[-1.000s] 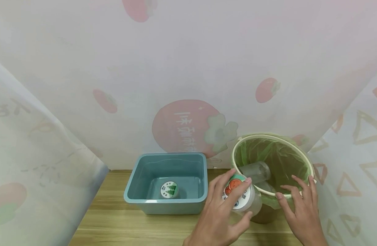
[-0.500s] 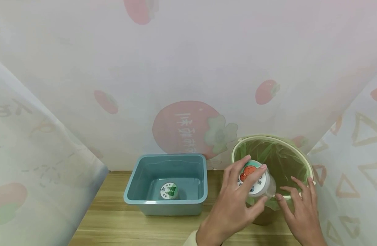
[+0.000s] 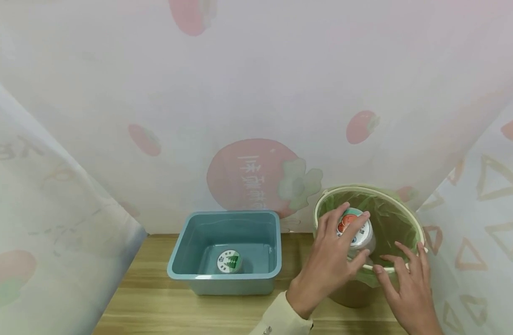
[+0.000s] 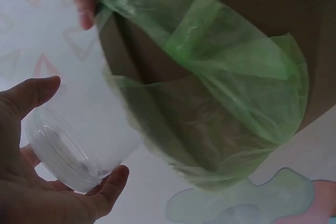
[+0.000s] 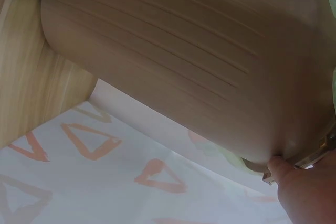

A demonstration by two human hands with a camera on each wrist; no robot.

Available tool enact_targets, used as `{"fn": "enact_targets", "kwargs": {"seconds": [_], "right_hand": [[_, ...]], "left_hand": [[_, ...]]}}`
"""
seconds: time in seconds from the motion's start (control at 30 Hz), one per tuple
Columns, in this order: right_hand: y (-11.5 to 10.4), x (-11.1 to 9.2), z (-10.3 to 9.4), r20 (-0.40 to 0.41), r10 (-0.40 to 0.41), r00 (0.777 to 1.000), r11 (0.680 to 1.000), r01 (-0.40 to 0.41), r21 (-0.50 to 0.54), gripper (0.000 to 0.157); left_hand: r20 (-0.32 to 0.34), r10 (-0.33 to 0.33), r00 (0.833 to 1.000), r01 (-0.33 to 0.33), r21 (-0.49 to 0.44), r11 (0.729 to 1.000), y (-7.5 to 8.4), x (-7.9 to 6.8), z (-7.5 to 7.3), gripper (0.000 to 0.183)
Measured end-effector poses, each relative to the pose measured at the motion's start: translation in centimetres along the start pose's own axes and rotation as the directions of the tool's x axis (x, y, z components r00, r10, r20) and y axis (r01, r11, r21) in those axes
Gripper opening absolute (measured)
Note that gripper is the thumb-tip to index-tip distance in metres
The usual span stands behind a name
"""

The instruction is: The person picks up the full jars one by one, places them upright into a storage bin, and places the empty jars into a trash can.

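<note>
My left hand [image 3: 329, 253] holds a clear plastic jar with a round white, red and green labelled top [image 3: 354, 228] over the near left side of the trash bin's opening. In the left wrist view the see-through jar [image 4: 63, 156] sits between thumb and fingers, beside the bin's green liner bag [image 4: 226, 93]. The brown trash bin [image 3: 352, 295] stands at the right on the wood surface. My right hand [image 3: 409, 284] grips its near right rim, fingers over the inside. The right wrist view shows the thumb [image 5: 283, 169] pressed on the bin's outer wall [image 5: 157, 40].
A blue rectangular basin [image 3: 224, 276] stands left of the bin, with a round white-and-green labelled thing [image 3: 229, 261] inside. A pale printed curtain [image 3: 256, 93] hangs close behind and along both sides of the wooden tabletop [image 3: 151, 302].
My left hand has carried the jar up and right, from before the bin's left rim to over its opening. A clear jar seen in the bin is now out of sight. My right hand stays.
</note>
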State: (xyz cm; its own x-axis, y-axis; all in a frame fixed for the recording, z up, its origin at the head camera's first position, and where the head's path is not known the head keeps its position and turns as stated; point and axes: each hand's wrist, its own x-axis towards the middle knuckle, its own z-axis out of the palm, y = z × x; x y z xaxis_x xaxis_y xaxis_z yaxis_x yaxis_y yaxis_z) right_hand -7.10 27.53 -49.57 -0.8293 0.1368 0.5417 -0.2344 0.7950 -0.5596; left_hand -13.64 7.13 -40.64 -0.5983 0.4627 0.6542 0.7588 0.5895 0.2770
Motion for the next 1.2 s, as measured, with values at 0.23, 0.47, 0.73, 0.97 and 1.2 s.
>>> {"fn": "enact_targets", "kwargs": {"seconds": [0.23,0.47,0.73,0.97,1.2], "right_hand": [[-0.1,0.0,-0.1,0.011,0.012,1.000,1.000,-0.012,0.002,0.029],[-0.2,0.0,-0.1,0.027,0.022,0.999,1.000,-0.022,0.004,0.030],[-0.3,0.1,-0.2,0.046,0.041,0.998,0.999,-0.041,0.005,0.032],[-0.5,0.1,-0.2,0.041,0.017,0.999,1.000,-0.017,-0.007,0.032],[-0.6,0.3,-0.6,0.024,-0.025,0.999,1.000,0.026,-0.012,0.030]], "left_hand": [[0.093,-0.060,0.994,0.056,0.049,0.997,-0.6,0.2,1.6,0.078],[0.208,-0.138,0.968,0.116,0.117,0.986,-0.7,1.0,2.3,0.071],[0.216,-0.131,0.968,0.102,0.142,0.985,-0.8,1.1,2.7,0.061],[0.236,-0.122,0.964,0.091,0.138,0.986,-0.8,0.7,2.5,0.054],[0.254,-0.109,0.961,0.069,0.161,0.985,-1.0,0.5,2.0,0.050]]}}
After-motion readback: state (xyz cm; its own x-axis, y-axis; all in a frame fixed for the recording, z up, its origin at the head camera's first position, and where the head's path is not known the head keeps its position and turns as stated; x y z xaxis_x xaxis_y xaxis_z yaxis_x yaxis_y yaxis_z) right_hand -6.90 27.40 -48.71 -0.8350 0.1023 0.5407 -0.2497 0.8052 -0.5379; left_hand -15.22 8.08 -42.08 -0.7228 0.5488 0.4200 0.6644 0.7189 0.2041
